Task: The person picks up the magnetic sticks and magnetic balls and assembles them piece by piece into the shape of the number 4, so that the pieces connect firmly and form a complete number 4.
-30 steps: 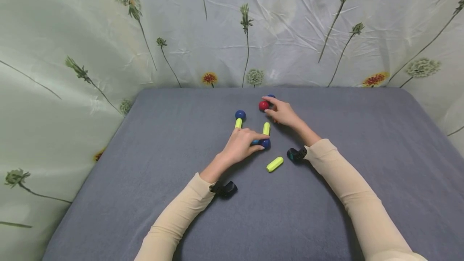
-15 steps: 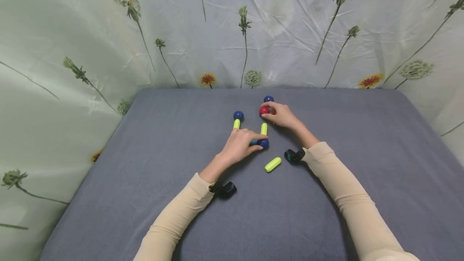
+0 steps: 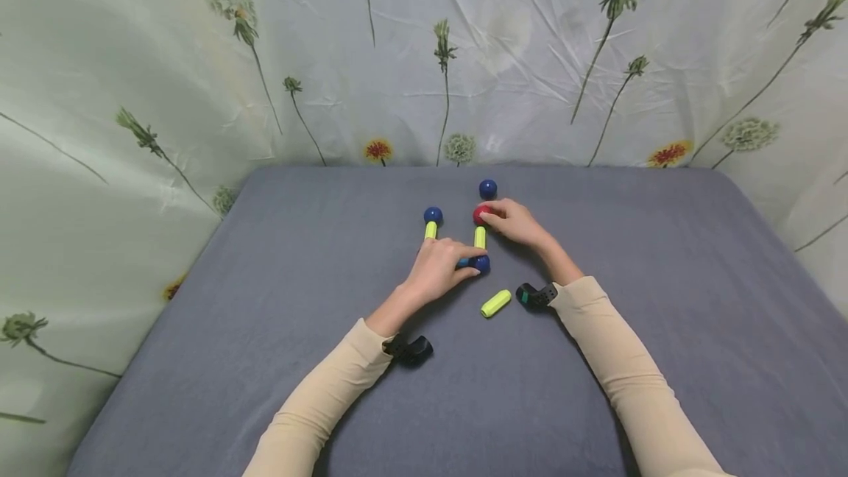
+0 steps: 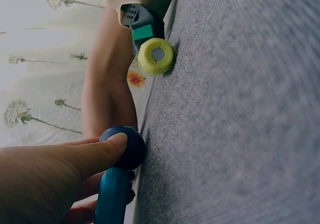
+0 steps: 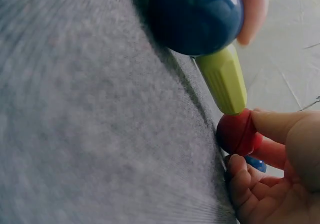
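Pinches a red ball between thumb and fingers of the right hand, touching the far end of a yellow rod. With the left hand, holds a navy ball at that rod's near end between thumb and finger, beside a light-blue rod. Has a second navy ball just beyond the red one, and a loose yellow rod nearer on the grey cloth.
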Motion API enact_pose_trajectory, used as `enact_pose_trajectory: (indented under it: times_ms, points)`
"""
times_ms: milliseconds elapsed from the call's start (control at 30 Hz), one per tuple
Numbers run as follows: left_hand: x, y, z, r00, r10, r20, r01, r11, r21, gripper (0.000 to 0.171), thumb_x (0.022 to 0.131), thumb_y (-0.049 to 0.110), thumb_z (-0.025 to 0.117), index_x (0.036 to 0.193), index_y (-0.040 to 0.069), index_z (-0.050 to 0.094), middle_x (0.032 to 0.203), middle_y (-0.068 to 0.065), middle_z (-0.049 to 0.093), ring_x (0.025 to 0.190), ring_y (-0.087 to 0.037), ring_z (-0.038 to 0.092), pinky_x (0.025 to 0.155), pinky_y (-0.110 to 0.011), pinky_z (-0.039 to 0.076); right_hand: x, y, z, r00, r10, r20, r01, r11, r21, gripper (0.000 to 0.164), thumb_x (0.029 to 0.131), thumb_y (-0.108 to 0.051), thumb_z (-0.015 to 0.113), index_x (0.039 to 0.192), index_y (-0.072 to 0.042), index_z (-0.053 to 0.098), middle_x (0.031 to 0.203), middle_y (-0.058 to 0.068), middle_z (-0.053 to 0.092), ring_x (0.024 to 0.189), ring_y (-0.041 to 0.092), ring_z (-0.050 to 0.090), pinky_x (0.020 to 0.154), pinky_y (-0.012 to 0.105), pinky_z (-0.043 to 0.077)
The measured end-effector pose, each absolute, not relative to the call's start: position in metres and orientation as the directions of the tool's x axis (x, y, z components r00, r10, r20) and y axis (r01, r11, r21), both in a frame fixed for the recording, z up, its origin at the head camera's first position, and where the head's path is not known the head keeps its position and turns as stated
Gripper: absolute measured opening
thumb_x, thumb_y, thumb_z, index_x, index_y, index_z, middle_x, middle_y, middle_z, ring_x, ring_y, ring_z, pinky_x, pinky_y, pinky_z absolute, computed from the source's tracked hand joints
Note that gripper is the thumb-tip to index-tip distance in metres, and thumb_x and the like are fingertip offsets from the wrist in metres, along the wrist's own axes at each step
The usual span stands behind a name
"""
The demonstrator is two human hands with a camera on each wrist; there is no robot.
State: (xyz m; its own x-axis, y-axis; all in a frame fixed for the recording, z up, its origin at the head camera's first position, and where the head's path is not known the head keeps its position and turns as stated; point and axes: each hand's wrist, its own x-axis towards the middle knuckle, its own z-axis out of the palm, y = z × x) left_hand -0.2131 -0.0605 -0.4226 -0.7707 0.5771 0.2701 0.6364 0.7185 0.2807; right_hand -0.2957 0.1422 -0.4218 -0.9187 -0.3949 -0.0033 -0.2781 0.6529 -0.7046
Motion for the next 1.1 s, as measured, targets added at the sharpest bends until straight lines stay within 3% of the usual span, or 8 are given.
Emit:
enact_pose_trajectory:
  times_ms: [133,367,600,900,1100]
  points:
    - [-0.2122,-0.0596,-0.4257,-0.765,0.582,0.275,0.642,0.715,0.276,0.032,0.092,0.029,0.080,0.122,0.021,0.079,0.102,0.000,0.082,0.086,-0.018,0.075,0.062,-0.026,0.043,-0.2933,0.1444,-0.4252,-0.911,-0.411,-0.026,-0.268,0.640,-0.721,0.033,0.109,-0.017,0.051,0.125,0.007,0.065,0.102,0.021,0.057,0.092,0.028,0.051,0.081,0.033,0.039]
    - [-0.2146,-0.0583,-0.4234,-0.758,0.585,0.287,0.650,0.710,0.271,0.031,0.092,0.029,0.080,0.122,0.021,0.079,0.100,-0.001,0.082,0.084,-0.019,0.075,0.060,-0.025,0.040,-0.2952,0.1477,-0.4207,-0.891,-0.449,-0.060,-0.236,0.573,-0.785,0.042,0.111,-0.014,0.043,0.146,0.009,0.046,0.128,0.032,0.059,0.090,0.028,0.058,0.078,0.029,0.045]
    - [-0.2150,-0.0584,-0.4235,-0.762,0.585,0.278,0.646,0.716,0.265,0.032,0.092,0.030,0.080,0.123,0.022,0.079,0.100,0.000,0.082,0.085,-0.018,0.074,0.063,-0.027,0.042,-0.2974,0.1511,-0.4218,-0.886,-0.460,-0.061,-0.239,0.564,-0.790,0.037,0.113,-0.016,0.038,0.138,0.009,0.050,0.099,0.018,0.057,0.078,0.015,0.049,0.075,0.030,0.042]
    - [-0.2167,-0.0595,-0.4256,-0.761,0.579,0.293,0.646,0.715,0.267,0.033,0.092,0.030,0.080,0.124,0.023,0.079,0.103,0.000,0.082,0.089,-0.019,0.075,0.070,-0.032,0.048,-0.2990,0.1495,-0.4224,-0.887,-0.462,-0.023,-0.284,0.583,-0.761,0.037,0.113,-0.015,0.039,0.131,0.008,0.060,0.102,0.022,0.062,0.079,0.016,0.053,0.078,0.031,0.044]
    - [-0.2172,-0.0597,-0.4265,-0.769,0.575,0.280,0.638,0.717,0.279,0.033,0.092,0.029,0.080,0.125,0.022,0.078,0.103,-0.001,0.082,0.090,-0.019,0.075,0.069,-0.033,0.047,-0.2985,0.1488,-0.4245,-0.897,-0.442,-0.016,-0.273,0.581,-0.767,0.037,0.112,-0.015,0.041,0.134,0.008,0.060,0.091,0.018,0.060,0.074,0.012,0.051,0.076,0.031,0.043]
